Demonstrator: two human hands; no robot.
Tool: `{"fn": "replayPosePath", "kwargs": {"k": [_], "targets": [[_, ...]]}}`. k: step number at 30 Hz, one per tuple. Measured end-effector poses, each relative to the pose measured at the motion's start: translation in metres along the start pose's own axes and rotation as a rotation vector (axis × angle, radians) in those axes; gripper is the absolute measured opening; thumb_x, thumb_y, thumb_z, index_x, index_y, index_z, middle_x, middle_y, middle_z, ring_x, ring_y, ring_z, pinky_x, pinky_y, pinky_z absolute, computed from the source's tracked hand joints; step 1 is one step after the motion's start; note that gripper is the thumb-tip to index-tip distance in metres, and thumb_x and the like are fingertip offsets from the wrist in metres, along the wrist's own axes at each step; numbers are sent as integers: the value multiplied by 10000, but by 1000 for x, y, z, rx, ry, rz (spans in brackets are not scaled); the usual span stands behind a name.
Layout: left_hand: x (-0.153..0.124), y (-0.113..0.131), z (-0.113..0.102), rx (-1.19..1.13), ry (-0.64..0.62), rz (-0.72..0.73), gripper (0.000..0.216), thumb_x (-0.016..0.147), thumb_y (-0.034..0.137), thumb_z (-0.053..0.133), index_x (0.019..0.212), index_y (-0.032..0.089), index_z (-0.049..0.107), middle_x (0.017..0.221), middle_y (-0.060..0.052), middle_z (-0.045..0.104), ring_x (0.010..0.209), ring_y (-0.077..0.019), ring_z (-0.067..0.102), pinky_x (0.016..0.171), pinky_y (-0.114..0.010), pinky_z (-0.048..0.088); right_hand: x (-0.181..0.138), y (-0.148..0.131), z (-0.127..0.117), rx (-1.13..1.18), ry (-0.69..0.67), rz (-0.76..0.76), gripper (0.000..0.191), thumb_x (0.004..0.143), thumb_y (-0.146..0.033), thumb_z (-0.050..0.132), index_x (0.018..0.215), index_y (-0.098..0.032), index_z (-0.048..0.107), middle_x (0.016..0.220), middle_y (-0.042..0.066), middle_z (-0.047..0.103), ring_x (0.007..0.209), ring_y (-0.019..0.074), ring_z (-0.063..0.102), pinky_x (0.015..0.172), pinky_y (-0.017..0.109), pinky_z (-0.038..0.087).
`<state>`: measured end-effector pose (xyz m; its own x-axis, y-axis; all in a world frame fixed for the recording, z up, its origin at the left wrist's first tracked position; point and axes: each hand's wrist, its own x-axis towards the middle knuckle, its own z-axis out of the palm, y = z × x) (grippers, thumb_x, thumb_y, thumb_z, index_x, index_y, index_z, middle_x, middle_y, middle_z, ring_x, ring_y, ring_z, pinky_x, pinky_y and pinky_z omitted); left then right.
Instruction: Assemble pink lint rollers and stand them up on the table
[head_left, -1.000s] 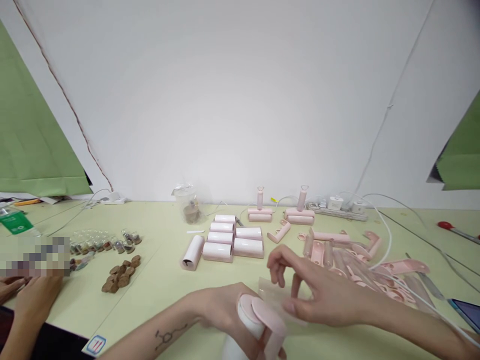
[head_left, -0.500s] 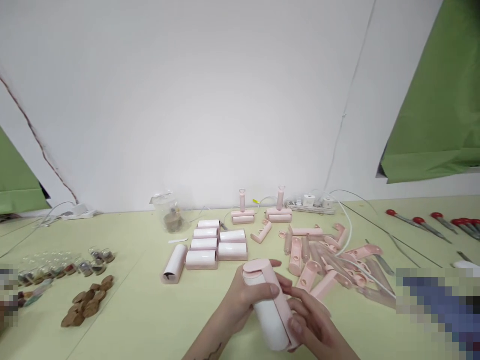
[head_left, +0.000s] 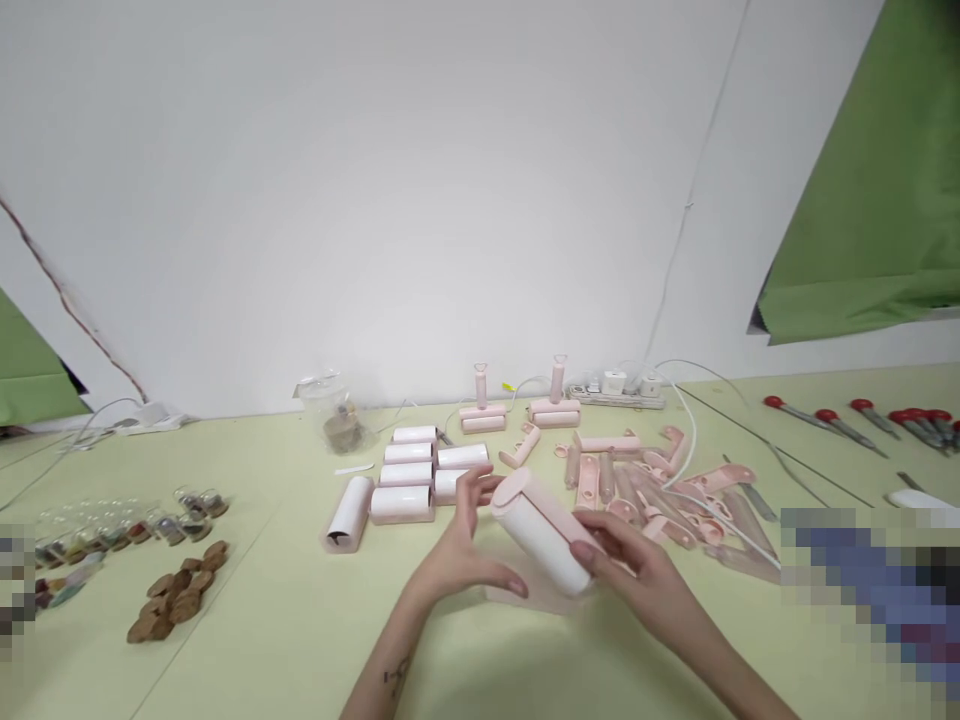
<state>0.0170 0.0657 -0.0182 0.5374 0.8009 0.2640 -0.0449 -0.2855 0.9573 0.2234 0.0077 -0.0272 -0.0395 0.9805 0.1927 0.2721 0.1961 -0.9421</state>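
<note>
My right hand (head_left: 630, 555) grips a lint roller head (head_left: 544, 540), a white roll in a pink holder with a round pink end cap, tilted above the table. Just to its left, my left hand (head_left: 469, 550) is open, fingers and thumb spread around the capped end without clearly gripping it. Under the roller head lies a pale, see-through pinkish piece (head_left: 517, 592), partly hidden. Several white rolls in pale cases (head_left: 402, 503) stand grouped beyond my left hand. Loose pink handle and holder parts (head_left: 589, 480) are heaped beyond my right hand.
Two assembled pink lint rollers (head_left: 483, 415) stand near the wall, beside a power strip (head_left: 615, 395) with cables. Corks (head_left: 184, 590) and small glass jars (head_left: 169, 525) sit left. Red-handled tools (head_left: 844, 425) lie at right. A clear plastic bag (head_left: 330, 415) stands at the back.
My left hand has let go of the lint roller head and opened. The right hand has lifted the roller head up and away, and a pale piece now shows on the table beneath it.
</note>
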Motion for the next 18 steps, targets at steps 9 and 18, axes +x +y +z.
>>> {"fn": "replayPosePath", "kwargs": {"k": [9, 18], "targets": [[-28, -60, -7, 202, -57, -272, 506, 615, 311, 700, 1043, 183, 463, 1040, -40, 529, 1005, -212, 467, 901, -329, 368, 17, 0, -8, -678, -231, -180, 274, 853, -418, 495, 1019, -226, 598, 906, 33, 561, 871, 203, 514, 719, 278, 417], [-30, -58, -5, 240, -48, -232, 653, 647, 269, 676, 1217, 234, 359, 1121, -47, 460, 1057, -192, 437, 936, -297, 346, 9, 12, 3, -881, -245, -241, 233, 819, -299, 573, 1045, -249, 604, 1049, 80, 472, 994, 245, 449, 809, 341, 412]]}}
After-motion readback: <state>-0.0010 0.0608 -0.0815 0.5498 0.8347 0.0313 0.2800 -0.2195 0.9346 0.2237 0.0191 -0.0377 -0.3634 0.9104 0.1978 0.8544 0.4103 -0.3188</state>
